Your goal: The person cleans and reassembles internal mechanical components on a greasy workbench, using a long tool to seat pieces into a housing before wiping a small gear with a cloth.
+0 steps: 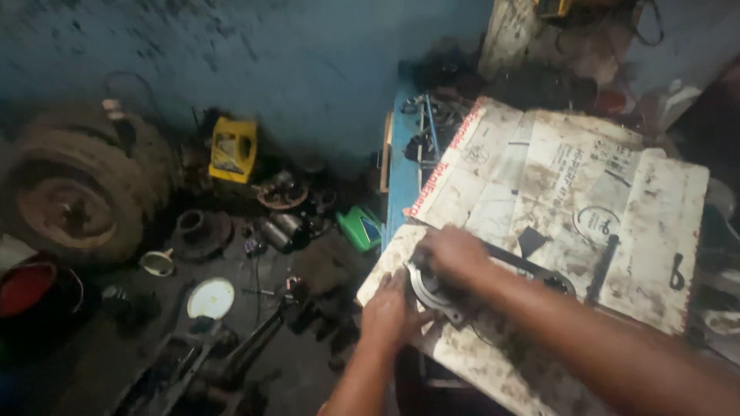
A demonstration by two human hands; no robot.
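Both hands grip the round grey metal housing (433, 291) at the near corner of the cardboard-covered counter (586, 192): left hand (391, 310) clasps its edge, right hand (455, 253) presses on top. The part looks assembled, nothing removed; a dark metal bar (603, 268) lies untouched nearby.

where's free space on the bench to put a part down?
Bare cardboard in the middle and far end, between the blue edge and the black rod; also right of the rod. Crowded at the near corner: left hand and right hand on the metal part. Floor is cluttered.
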